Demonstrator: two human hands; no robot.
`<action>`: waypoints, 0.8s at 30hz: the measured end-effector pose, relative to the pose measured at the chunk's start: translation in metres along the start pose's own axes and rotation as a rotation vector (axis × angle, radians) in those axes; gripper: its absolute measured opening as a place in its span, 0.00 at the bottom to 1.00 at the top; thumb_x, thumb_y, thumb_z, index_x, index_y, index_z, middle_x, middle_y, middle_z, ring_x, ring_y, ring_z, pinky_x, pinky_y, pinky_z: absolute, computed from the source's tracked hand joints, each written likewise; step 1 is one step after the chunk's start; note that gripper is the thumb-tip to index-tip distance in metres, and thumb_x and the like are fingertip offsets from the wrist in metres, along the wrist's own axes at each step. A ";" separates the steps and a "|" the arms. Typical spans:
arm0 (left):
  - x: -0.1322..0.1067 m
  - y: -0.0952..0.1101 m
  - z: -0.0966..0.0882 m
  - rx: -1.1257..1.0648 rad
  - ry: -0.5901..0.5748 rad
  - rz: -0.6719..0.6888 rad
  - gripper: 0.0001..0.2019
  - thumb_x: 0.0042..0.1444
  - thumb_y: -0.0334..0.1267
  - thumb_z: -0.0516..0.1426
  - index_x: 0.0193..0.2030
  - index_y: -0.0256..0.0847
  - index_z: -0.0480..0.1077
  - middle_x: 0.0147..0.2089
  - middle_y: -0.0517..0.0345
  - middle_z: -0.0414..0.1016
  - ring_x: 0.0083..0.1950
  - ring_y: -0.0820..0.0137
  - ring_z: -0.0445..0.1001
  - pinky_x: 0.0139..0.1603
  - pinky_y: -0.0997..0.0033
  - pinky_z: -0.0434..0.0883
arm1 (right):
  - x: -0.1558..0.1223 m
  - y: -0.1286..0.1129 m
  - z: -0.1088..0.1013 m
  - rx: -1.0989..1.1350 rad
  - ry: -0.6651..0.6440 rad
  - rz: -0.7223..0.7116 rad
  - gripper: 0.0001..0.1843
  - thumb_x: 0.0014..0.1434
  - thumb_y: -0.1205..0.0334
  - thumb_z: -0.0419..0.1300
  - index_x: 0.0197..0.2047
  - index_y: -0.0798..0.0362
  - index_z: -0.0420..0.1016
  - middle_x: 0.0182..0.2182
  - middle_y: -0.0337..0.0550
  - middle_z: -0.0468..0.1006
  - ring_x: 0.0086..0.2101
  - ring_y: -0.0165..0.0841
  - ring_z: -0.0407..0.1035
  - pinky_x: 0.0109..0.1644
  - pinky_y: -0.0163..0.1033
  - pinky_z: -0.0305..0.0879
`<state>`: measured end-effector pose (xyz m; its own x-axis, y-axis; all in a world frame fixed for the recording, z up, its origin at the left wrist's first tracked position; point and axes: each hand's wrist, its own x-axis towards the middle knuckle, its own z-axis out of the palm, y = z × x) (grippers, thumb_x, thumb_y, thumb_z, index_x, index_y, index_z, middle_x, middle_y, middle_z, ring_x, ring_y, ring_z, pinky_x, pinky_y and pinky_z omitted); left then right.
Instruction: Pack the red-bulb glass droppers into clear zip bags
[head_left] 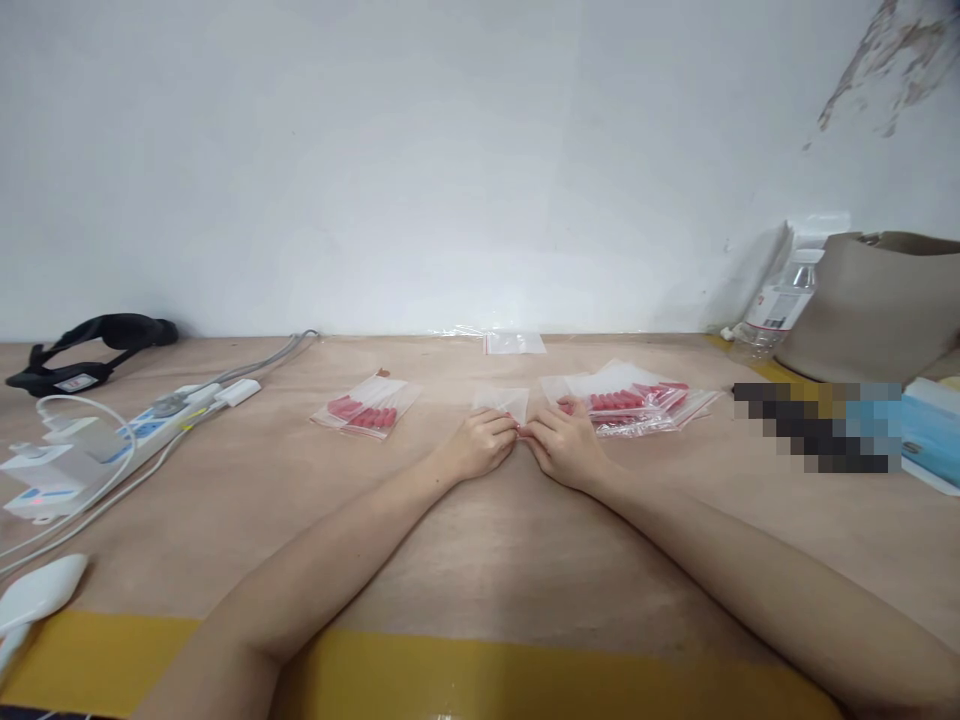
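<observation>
My left hand (pixel 486 443) and my right hand (pixel 568 445) meet at the middle of the table. Their fingertips pinch the near edge of a small clear zip bag (pixel 504 399), which lies flat beyond them. A hint of red shows at the pinched edge; what it is stays hidden by the fingers. Just right of my right hand is a pile of clear zip bags (pixel 637 402) with rows of small red rounded pieces inside. Another zip bag of red pieces (pixel 367 408) lies to the left, apart from my left hand.
A flat zip bag (pixel 516 344) lies by the wall. On the left are a white power strip (pixel 161 420) with cables and a black strap (pixel 97 350). A plastic bottle (pixel 780 300), a grey-brown bin (pixel 877 305) and a blue packet (pixel 930 435) stand or lie at right.
</observation>
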<state>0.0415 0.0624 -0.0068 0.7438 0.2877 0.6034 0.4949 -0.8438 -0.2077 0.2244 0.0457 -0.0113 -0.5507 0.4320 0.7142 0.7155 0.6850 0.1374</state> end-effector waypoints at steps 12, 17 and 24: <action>-0.006 -0.002 0.001 -0.022 0.180 -0.013 0.06 0.58 0.32 0.50 0.37 0.38 0.69 0.39 0.55 0.75 0.41 0.71 0.74 0.42 0.70 0.71 | -0.005 0.008 0.005 0.115 0.099 0.083 0.08 0.57 0.62 0.53 0.30 0.52 0.72 0.27 0.38 0.75 0.31 0.29 0.65 0.49 0.43 0.46; -0.002 -0.002 0.002 0.003 0.153 0.024 0.06 0.57 0.30 0.50 0.34 0.37 0.68 0.38 0.53 0.76 0.39 0.70 0.74 0.40 0.69 0.71 | -0.002 0.002 0.008 0.131 0.068 0.072 0.08 0.57 0.63 0.52 0.32 0.53 0.72 0.28 0.39 0.75 0.33 0.29 0.65 0.50 0.43 0.45; 0.000 -0.003 -0.002 0.039 0.127 0.058 0.06 0.56 0.29 0.50 0.34 0.36 0.68 0.36 0.54 0.75 0.37 0.70 0.73 0.38 0.69 0.69 | -0.001 0.001 0.002 0.086 0.022 0.059 0.09 0.58 0.63 0.50 0.31 0.53 0.71 0.30 0.41 0.74 0.34 0.31 0.64 0.50 0.44 0.44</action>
<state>0.0387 0.0637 -0.0045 0.7102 0.1769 0.6814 0.4714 -0.8383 -0.2738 0.2245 0.0473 -0.0130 -0.4987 0.4601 0.7346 0.7060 0.7073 0.0362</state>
